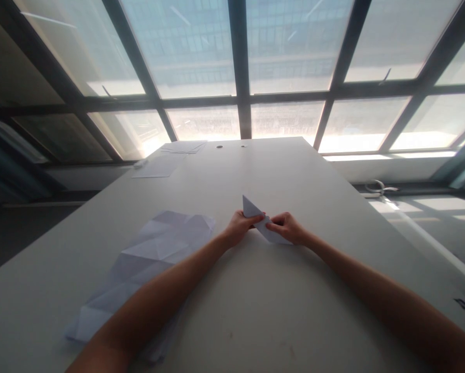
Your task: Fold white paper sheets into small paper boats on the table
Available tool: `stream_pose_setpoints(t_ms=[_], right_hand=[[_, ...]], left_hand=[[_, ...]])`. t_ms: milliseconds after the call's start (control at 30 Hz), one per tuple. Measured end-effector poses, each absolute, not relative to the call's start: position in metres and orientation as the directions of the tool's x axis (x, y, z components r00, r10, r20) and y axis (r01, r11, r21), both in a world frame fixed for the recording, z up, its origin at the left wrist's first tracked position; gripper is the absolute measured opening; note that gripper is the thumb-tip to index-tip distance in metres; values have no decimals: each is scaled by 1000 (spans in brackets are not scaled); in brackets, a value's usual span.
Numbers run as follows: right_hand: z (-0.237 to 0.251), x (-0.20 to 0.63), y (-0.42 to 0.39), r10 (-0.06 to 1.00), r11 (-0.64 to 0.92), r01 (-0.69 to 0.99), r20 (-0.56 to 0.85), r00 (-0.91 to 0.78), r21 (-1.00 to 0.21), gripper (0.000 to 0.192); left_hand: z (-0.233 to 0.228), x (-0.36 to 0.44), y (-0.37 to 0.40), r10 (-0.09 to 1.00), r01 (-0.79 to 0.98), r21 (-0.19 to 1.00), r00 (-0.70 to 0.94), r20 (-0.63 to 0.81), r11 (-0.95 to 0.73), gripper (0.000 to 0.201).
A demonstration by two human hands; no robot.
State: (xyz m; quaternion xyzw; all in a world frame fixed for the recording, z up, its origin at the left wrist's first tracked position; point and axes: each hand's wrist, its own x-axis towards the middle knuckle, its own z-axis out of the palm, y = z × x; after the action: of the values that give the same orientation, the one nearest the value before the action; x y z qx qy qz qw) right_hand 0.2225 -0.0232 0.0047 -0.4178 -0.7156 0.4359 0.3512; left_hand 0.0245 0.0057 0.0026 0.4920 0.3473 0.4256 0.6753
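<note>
Here the folded paper (pixel 261 223) lies on the white table (pixel 286 171) straight ahead of the person, held between both hands. Its long axis runs on a slant, from a raised point at the far left down to a flat corner at the near right. The left hand (pixel 240 228) pinches the paper from the left, fingertips closed on the middle edge just below the raised point. The right hand (pixel 289 228) pinches it from the right and lies over the lower end, thumb and fingers closed on it. Both hands touch the paper, so neither is nearer; they face each other across its short width. A creased sheet (pixel 146 259) lies flat to the left, partly under the left forearm, apart from the folded paper.
</note>
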Motion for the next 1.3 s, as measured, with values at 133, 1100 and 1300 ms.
stream_pose_setpoints(t_ms=[133, 1100, 1300], right_hand=[[5, 222, -24, 900, 292, 316, 147, -411, -903, 44], [9, 226, -30, 856, 294, 320, 100, -507, -901, 45], [12, 229, -30, 839, 248, 308, 45, -542, -919, 48]], left_hand=[[8, 23, 6, 921, -298, 937, 385, -56, 181, 34], [11, 22, 6, 894, -341, 916, 446, -41, 212, 34], [11, 21, 10, 922, -418, 878, 381, -65, 235, 35]])
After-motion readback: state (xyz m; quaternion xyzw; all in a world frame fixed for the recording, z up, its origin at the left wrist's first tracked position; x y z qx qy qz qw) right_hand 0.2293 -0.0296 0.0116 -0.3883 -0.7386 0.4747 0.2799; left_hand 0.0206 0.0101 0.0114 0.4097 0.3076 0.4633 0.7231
